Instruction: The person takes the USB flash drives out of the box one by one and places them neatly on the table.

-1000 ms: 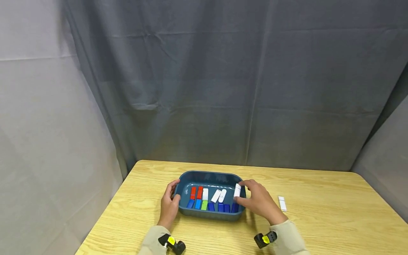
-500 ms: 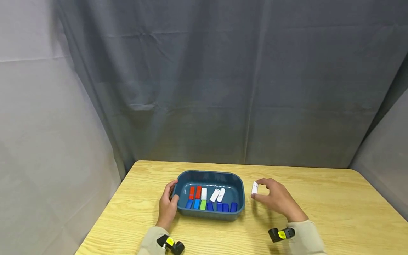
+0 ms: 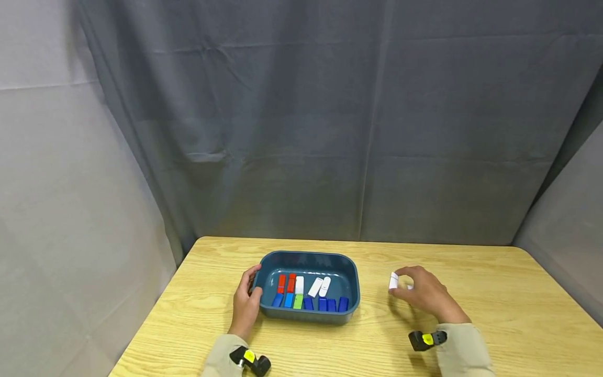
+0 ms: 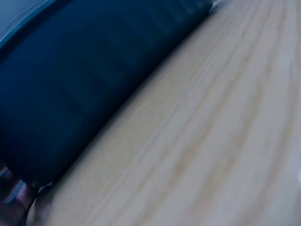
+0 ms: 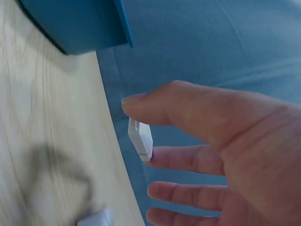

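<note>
My right hand (image 3: pixel 426 293) pinches a white USB stick (image 3: pixel 393 280) between thumb and fingertips, above the table right of a dark teal tray (image 3: pixel 311 316). In the right wrist view the stick (image 5: pixel 140 140) stands on end between thumb and index finger, the other fingers held apart. My left hand (image 3: pixel 246 308) grips the tray's left end, thumb at the rim and fingers along the outer side. Inside the tray lie several sticks: red ones (image 3: pixel 286 283) and white ones (image 3: pixel 320 287) behind, blue ones (image 3: pixel 331 305) and a green one (image 3: pixel 298 301) in front.
Another white stick (image 5: pixel 96 219) lies on the wooden table (image 3: pixel 509 298), mostly hidden behind my right hand in the head view. A grey curtain (image 3: pixel 292 131) hangs behind the table, with pale cloth walls (image 3: pixel 70 209) at both sides.
My right hand has carried the white stick from over the tray's right end out to the right, near the loose stick on the table. The left hand keeps its grip on the tray.
</note>
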Action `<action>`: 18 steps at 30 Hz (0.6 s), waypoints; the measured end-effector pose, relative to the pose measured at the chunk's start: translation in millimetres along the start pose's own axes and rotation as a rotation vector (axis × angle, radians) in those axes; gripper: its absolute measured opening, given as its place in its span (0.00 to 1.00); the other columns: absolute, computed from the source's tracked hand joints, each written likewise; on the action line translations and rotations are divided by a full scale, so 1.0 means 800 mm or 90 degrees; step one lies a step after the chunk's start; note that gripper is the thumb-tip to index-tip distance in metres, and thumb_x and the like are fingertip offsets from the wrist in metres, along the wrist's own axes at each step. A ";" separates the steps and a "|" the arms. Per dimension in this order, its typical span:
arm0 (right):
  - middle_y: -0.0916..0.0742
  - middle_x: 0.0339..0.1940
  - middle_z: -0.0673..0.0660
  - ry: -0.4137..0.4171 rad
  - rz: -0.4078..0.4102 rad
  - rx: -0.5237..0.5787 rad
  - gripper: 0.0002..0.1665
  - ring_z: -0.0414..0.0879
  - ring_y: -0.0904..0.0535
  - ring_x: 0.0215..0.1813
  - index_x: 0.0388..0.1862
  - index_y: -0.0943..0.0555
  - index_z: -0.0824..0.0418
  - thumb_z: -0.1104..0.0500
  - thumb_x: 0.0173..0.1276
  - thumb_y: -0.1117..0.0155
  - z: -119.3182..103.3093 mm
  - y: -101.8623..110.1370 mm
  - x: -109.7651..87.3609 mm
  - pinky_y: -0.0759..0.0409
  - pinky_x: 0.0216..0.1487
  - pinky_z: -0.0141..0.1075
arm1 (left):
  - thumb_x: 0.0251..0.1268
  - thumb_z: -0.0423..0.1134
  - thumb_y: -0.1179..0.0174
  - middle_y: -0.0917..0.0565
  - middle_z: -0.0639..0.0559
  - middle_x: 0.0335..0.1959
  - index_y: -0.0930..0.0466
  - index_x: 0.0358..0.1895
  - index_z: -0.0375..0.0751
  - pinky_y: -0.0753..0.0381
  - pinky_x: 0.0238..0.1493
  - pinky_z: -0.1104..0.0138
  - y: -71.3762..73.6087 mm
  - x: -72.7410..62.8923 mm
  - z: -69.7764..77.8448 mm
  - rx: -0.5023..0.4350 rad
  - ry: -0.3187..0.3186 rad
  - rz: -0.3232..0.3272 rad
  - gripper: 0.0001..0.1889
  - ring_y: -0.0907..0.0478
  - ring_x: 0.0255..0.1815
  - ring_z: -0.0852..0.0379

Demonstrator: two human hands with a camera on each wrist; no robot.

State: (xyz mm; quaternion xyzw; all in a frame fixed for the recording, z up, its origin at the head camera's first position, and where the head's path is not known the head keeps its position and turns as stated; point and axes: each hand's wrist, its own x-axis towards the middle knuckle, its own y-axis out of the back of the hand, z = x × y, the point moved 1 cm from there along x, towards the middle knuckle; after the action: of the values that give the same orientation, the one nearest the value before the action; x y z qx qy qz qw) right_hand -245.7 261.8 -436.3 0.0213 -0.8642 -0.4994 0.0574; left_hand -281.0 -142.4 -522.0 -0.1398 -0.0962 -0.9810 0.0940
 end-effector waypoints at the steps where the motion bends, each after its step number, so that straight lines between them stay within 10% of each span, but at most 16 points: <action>1: 0.23 0.59 0.73 0.000 -0.002 -0.001 0.34 0.71 0.27 0.56 0.56 0.21 0.65 0.44 0.57 0.30 0.003 -0.001 0.000 0.28 0.42 0.64 | 0.61 0.26 0.50 0.24 0.52 0.60 0.28 0.64 0.50 0.34 0.61 0.53 0.000 0.000 0.000 0.000 -0.001 0.000 0.27 0.28 0.60 0.53; 18: 0.24 0.60 0.72 -0.054 -0.047 -0.010 0.34 0.70 0.27 0.56 0.57 0.21 0.64 0.47 0.55 0.28 0.038 -0.023 0.008 0.33 0.44 0.65 | 0.62 0.25 0.51 0.26 0.51 0.63 0.29 0.65 0.49 0.36 0.64 0.53 0.000 0.000 0.002 -0.011 0.023 -0.006 0.27 0.30 0.62 0.52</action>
State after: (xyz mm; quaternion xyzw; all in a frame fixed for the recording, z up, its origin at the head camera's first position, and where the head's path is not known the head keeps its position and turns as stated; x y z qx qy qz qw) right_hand -255.9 277.9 -466.5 0.0314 -0.8606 -0.5082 0.0022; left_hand -280.8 -142.3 -520.8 -0.1226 -0.0870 -0.9845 0.0900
